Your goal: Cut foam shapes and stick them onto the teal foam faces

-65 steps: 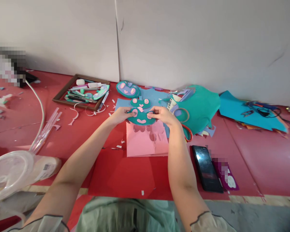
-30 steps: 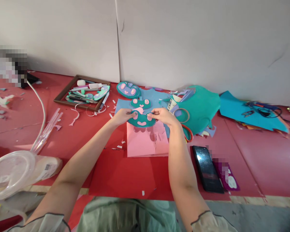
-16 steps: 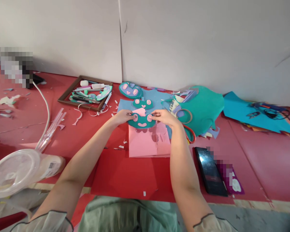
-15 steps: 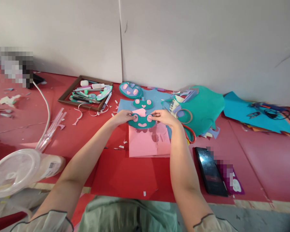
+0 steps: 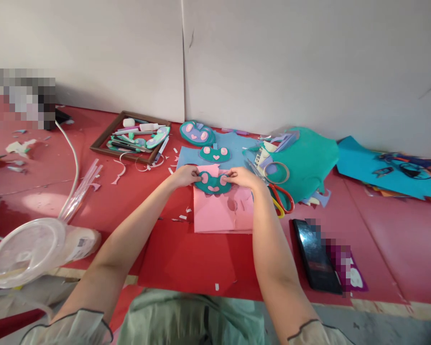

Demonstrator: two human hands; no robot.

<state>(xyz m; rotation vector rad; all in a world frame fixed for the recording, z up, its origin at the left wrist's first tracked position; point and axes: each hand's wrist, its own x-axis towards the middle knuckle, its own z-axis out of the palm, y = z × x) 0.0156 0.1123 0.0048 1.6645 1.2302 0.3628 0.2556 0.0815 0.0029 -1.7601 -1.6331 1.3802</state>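
Between my two hands is a teal foam cutout (image 5: 212, 184) shaped like a frog face, with pink round eyes and a pink mouth. My left hand (image 5: 187, 176) pinches its left edge by one eye, and my right hand (image 5: 240, 177) pinches the right edge by the other. Under it lies a pink foam sheet (image 5: 213, 218) with pieces cut out. Just beyond sits a smaller teal face cutout (image 5: 214, 154) with a pink heart. Behind that is a purple-and-teal face cutout (image 5: 197, 133) on a blue sheet (image 5: 235, 141).
Scissors (image 5: 280, 200) and a tape roll (image 5: 277, 172) lie right of my hands by a large green foam sheet (image 5: 309, 158). A wooden frame (image 5: 104, 139) holds pens at the left. A phone (image 5: 318, 258) rests at front right; a plastic tub (image 5: 28, 251) stands at front left.
The teal face cutout, still held at both edges, has tilted and come slightly lower over the pink sheet. More of the scissors shows beside my right arm. The whole view has shifted slightly.
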